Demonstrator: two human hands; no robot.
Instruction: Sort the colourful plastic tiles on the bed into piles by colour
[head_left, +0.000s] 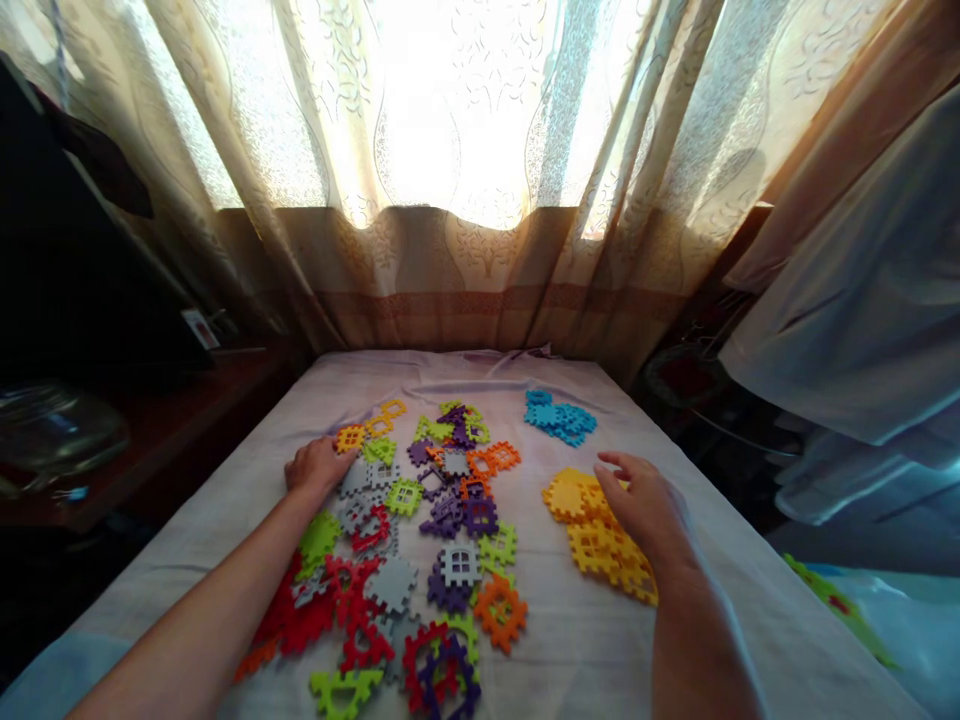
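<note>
My left hand (pixel 321 466) is at the far left edge of a mixed spread of plastic interlocking building pieces. Its curled fingers are closed on the edge of a yellow window-shaped building piece (pixel 350 438). Two more yellow pieces (pixel 386 415) lie just beyond it. On the right, my right hand (pixel 646 505) is over the edge of a pile of yellow building pieces (pixel 592 525), open, its thumb and fingers apart and nothing between them. Farther back sits a small group of blue building pieces (pixel 561 417).
Purple pieces (pixel 448 510), red pieces (pixel 352 590), grey pieces (pixel 391 583), green pieces (pixel 405 496) and orange pieces (pixel 501 610) overlap across the sheet-covered surface (pixel 540 640). Curtains (pixel 480 260) hang behind. Clothes (pixel 862 290) hang at right; a glass bowl (pixel 64 430) stands left.
</note>
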